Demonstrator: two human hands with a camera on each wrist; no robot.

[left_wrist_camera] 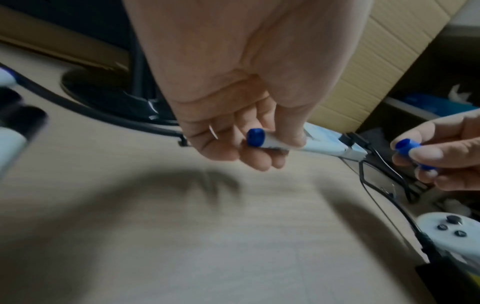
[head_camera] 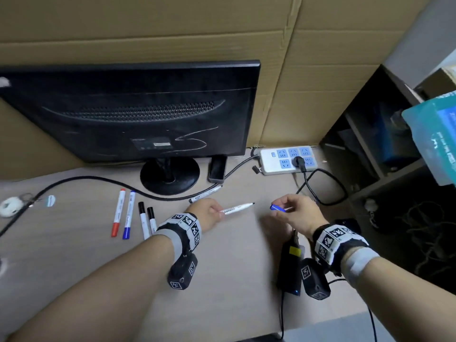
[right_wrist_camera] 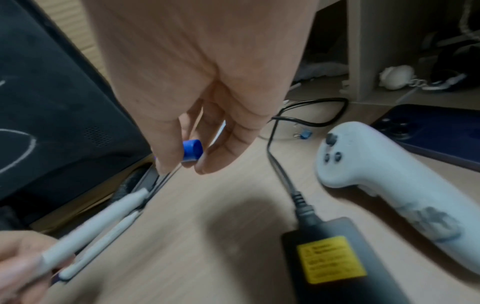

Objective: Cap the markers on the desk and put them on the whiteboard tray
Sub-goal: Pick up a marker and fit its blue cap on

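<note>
My left hand grips the rear of an uncapped white marker above the desk, its dark tip pointing right. A blue plug closes the marker's back end. A short gap away, my right hand pinches a blue cap with its open mouth toward the tip; the cap sits between thumb and fingers. A red marker, a blue marker and two black markers lie capped at the left. Another uncapped marker lies by the monitor base. No whiteboard tray is in view.
A black monitor stands at the back with a cable curving across the desk. A power strip lies at the back right. A black power adapter, a white controller and a dark phone lie under and right of my right wrist.
</note>
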